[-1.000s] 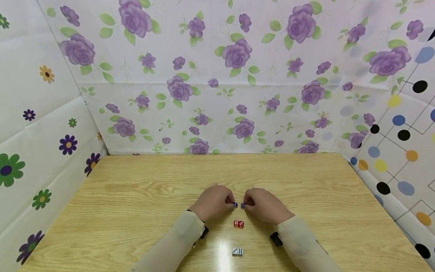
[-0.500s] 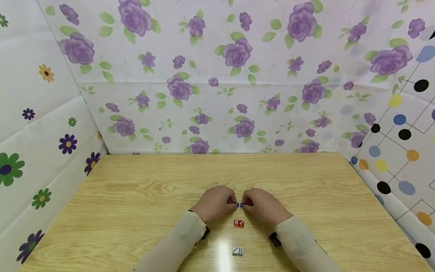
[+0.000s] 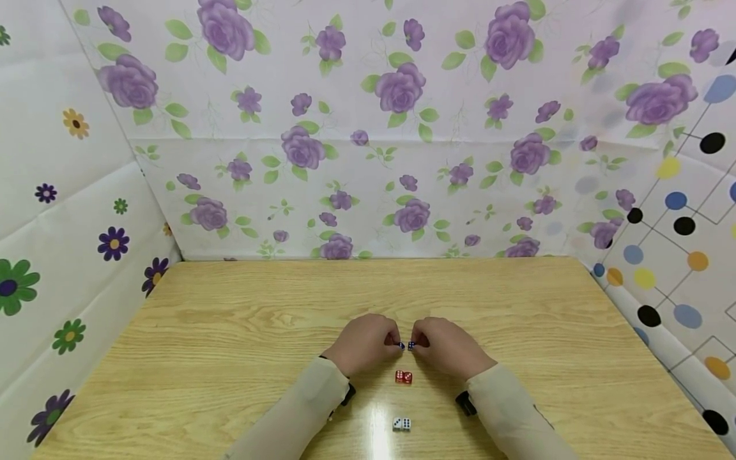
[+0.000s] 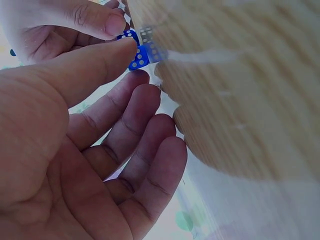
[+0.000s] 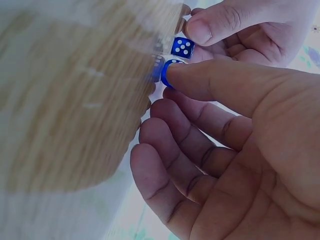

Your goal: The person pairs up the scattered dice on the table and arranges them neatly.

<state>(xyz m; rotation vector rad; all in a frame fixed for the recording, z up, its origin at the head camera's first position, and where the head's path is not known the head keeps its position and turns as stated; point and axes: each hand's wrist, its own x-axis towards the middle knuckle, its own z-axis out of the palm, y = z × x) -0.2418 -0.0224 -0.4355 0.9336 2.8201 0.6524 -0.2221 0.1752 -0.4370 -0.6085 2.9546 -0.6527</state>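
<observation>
Near the middle of the wooden table, my left hand [image 3: 365, 343] pinches a blue die [image 3: 401, 346] between thumb and fingertips. Facing it, my right hand [image 3: 451, 348] pinches a second blue die [image 3: 411, 345] the same way. A narrow gap separates the two dice in the head view. Up close in the left wrist view, white pips show on the left blue die [image 4: 139, 60], partly covered by the thumb. The right wrist view shows five pips on the die in my left hand, while my right thumb hides much of the other blue die [image 5: 165, 75].
Two red dice [image 3: 404, 377] sit side by side just nearer than the hands. Closer still, two white dice [image 3: 401, 424] stand together. The table [image 3: 241, 345] is shiny wood. Patterned cloth [image 3: 345, 191] hangs behind it and on both sides.
Over the last second the left hand has shifted slightly right, narrowing the gap between the blue dice. The red and white dice have stayed put.
</observation>
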